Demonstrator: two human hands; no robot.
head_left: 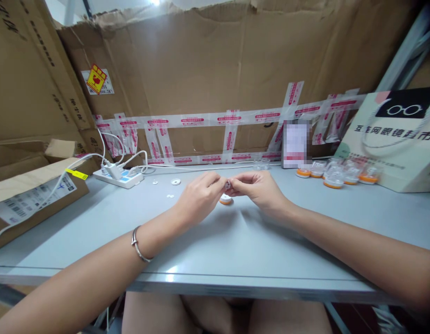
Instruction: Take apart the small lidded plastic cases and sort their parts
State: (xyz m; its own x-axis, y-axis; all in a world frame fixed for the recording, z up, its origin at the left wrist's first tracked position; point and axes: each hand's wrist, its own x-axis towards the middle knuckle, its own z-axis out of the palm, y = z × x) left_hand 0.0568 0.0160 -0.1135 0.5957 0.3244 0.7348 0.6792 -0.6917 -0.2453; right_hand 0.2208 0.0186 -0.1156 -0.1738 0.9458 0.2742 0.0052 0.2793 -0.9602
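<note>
Small glossy piece (pixel 227 184) pinched by left grip (pixel 201 195), right grip (pixel 263 189); round white-orange disc (pixel 225 199) near.

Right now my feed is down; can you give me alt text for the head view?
The left hand and right hand meet at their fingertips around a small part, above a white-and-orange piece on a grey table. Clear-topped, orange-based pieces sit by a paper bag at right; a power strip and cardboard box at left.
</note>
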